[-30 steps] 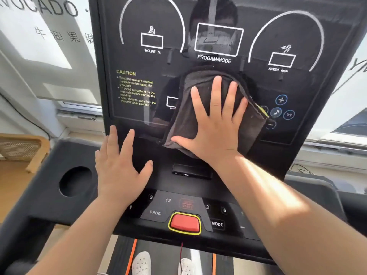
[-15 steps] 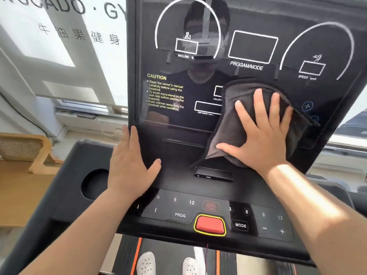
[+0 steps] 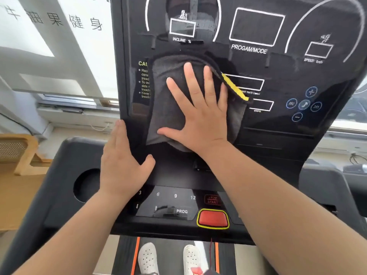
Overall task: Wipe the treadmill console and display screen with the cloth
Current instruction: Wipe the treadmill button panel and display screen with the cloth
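Observation:
A dark grey cloth with a yellow edge lies flat against the glossy black display screen, covering most of the yellow caution text on the screen's left half. My right hand presses it with fingers straight and spread. My left hand rests flat on the black console at the screen's lower left corner, fingers straight. Below them are the number keys and a red stop button.
A round cup holder sits in the console's left wing. A wooden chair and a window sill are to the left. The treadmill belt and two white shoes show below the console.
My right hand has slid the cloth from the right side of the screen to the left, over the caution text. My left hand has stayed on the console.

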`<state>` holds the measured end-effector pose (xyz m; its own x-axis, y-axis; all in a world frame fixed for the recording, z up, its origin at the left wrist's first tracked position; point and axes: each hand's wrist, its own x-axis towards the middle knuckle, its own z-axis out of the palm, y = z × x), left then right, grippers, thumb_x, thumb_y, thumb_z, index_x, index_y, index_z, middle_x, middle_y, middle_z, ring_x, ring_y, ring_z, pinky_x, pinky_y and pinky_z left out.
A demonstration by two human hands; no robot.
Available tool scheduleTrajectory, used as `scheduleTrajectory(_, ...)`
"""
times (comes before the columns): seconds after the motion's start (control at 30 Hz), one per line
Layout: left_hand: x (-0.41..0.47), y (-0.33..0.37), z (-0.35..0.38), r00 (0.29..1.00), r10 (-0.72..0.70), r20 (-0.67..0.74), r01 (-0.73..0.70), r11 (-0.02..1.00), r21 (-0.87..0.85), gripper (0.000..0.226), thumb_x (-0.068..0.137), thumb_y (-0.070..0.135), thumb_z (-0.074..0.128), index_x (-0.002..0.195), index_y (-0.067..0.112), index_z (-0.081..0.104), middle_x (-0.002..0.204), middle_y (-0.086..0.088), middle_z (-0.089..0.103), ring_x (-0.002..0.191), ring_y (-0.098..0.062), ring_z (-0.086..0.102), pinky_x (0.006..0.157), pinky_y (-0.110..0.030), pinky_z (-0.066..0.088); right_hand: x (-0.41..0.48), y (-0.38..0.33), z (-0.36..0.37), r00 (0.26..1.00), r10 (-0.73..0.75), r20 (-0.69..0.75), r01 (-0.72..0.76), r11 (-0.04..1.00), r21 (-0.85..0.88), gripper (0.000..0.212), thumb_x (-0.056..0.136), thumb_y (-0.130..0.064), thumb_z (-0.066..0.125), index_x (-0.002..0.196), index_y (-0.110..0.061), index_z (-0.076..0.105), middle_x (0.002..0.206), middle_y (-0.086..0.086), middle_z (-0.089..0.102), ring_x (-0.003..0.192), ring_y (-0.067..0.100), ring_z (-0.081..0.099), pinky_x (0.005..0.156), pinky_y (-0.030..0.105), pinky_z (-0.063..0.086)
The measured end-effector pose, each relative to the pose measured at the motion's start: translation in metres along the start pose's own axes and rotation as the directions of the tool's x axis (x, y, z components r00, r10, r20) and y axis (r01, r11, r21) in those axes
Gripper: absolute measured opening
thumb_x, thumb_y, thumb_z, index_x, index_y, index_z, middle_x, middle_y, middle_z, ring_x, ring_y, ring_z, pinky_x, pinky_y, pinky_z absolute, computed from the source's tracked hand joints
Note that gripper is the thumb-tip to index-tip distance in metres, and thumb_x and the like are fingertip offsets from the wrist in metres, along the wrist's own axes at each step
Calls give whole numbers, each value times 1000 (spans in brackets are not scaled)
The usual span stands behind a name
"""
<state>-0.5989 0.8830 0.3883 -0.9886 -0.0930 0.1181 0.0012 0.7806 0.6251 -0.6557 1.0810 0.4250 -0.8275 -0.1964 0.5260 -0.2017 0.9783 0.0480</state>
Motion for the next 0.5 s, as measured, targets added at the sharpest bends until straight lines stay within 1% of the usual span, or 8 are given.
scheduleTrajectory(0.1,-1,12,6,999,-48,-14,47,998,-42,108,79,29,78,160,12,8,167,-8,19,153,-25,16,125,-40,15,-23,38,-4,999,23,-27,-23,1000,-7,104,74,-86,62,160,-38,30,172,2,18,158,36,10,120,61,11)
scheduleTrajectory(0.17,-4,17,10,998,-59,-5,59,997,-40,109,80,32,77,161,13,6,168,-6,12,155,-23,10,125,-36,9,-39,69,-10,997,66,-32,-67,998,-23,105,73,-87,62,160,-37,31,172,4,19,157,38,11,121,61,9)
scheduleTrajectory(0.27,-7,17,12,998,-63,14,63,998,-31,108,82,36,74,161,15,3,170,-2,3,156,-19,2,121,-29,3,-59,119,-26,993,116,-13,-116,992,-39,110,70,-89,63,160,-33,32,172,7,17,157,41,10,121,64,6)
scheduleTrajectory(0.33,-6,14,9,998,-54,28,54,998,-31,107,83,37,73,161,15,3,170,-1,2,156,-17,2,118,-26,3,-68,146,-35,994,111,-4,-111,992,-65,112,66,-86,66,158,-29,36,171,10,19,156,44,12,120,67,8)
scheduleTrajectory(0.4,-5,11,5,998,-49,39,51,998,-33,106,84,37,73,161,15,5,170,0,4,156,-17,5,117,-25,5,-71,158,-41,996,91,-3,-91,991,-102,112,64,-83,68,156,-26,39,170,13,22,155,47,14,120,70,10)
scheduleTrajectory(0.5,-5,12,3,998,-52,39,53,998,-42,104,83,37,74,161,14,8,170,1,6,156,-17,8,117,-25,7,-65,146,-42,991,130,30,-126,986,-106,119,61,-85,72,158,-26,35,171,15,16,155,51,8,119,73,5)
